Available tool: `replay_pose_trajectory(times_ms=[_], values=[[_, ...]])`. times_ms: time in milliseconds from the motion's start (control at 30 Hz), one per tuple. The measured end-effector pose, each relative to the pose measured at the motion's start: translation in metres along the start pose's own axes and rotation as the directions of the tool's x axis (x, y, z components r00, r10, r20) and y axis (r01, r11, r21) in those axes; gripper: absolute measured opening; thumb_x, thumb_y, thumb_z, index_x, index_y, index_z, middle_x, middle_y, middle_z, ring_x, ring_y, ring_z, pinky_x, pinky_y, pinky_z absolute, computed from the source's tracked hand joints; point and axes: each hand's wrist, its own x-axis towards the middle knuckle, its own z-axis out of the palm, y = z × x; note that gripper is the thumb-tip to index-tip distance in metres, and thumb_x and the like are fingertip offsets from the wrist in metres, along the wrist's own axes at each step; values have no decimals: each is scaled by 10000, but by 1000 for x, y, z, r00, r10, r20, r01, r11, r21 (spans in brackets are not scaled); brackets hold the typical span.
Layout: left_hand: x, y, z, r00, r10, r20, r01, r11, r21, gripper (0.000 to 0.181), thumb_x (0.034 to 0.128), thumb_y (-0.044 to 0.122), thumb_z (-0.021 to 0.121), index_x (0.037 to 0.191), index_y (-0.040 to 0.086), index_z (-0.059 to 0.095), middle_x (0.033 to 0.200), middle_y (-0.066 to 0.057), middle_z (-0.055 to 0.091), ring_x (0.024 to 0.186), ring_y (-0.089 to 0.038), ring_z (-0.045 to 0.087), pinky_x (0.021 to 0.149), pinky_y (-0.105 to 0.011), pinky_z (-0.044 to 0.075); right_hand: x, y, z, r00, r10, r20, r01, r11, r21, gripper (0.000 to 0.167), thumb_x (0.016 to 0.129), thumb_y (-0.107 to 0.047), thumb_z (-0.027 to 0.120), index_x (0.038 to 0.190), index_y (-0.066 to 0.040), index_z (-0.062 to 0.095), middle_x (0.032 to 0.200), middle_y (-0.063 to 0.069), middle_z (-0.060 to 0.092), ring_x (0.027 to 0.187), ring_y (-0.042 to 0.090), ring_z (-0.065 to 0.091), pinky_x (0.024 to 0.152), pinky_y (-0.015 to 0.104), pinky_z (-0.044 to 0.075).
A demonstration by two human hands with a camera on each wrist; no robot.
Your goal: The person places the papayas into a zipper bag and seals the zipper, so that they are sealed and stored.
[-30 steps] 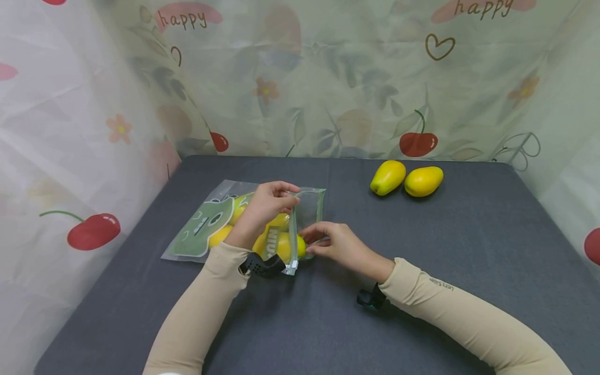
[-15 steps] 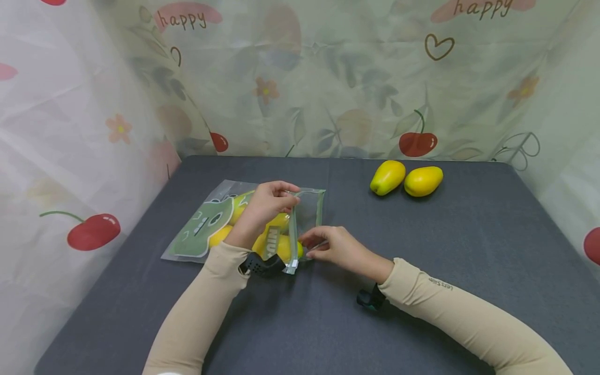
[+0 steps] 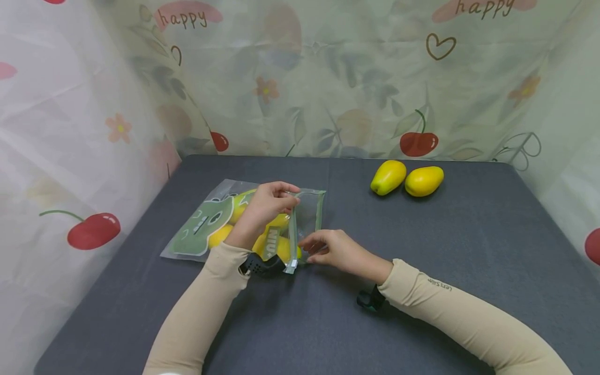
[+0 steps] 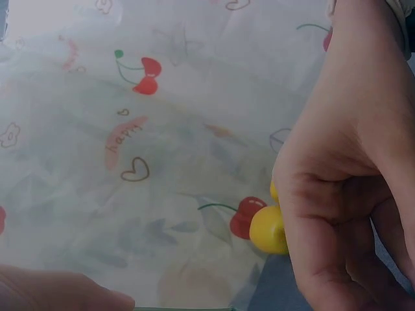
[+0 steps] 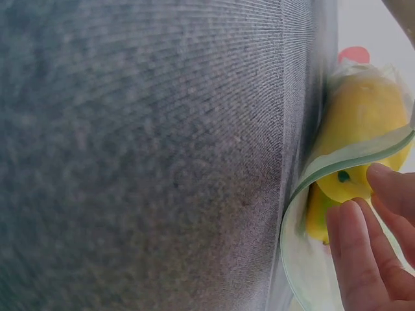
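A clear zip bag with a green cartoon print lies on the table at left, holding several yellow papaya-like fruits. My left hand pinches the upper rim by the bag's mouth. My right hand is at the lower part of the mouth, fingers extended. Seen from the right wrist, its fingertips lie close to the end of a yellow fruit inside; contact is unclear. A pale slider sits at the zip's near end. The left wrist view shows only part of my left hand.
Two loose yellow fruits, one on the left and one on the right, lie near the far edge of the dark table. A printed curtain encloses the back and sides.
The fruit at the bag's mouth has moved slightly left, further into the bag. My right hand has shifted a little toward me. My left hand stays in place.
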Motion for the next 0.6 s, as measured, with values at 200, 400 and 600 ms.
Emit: replay_pose_trajectory(times_ms=[200,400,600], values=[[0,0,0,1000,2,8,-2,1000,-11,256,895,108,642,1141,37,657,904,-101,651,784,-184,615,824,-386,554,0,-1,0,1000,6,10,-6,1000,-14,350,851,-45,715,1195,-82,663,1131,94,688,1017,203,666,818,258,565],[1,-2,0,1000,8,9,-8,1000,-9,263,892,111,646,1145,40,659,881,-69,648,783,-184,620,810,-371,558,0,0,0,1000,13,16,-12,1000,-20,362,846,-38,718,1201,-80,661,1119,101,692,996,205,679,811,256,567],[1,-3,0,1000,10,9,-10,1000,-10,262,897,119,644,1148,44,657,921,-125,646,786,-187,622,811,-373,559,-1,0,-2,999,20,25,-19,1000,-21,422,844,-97,738,1248,-90,617,1193,94,659,1060,232,654,859,288,558]])
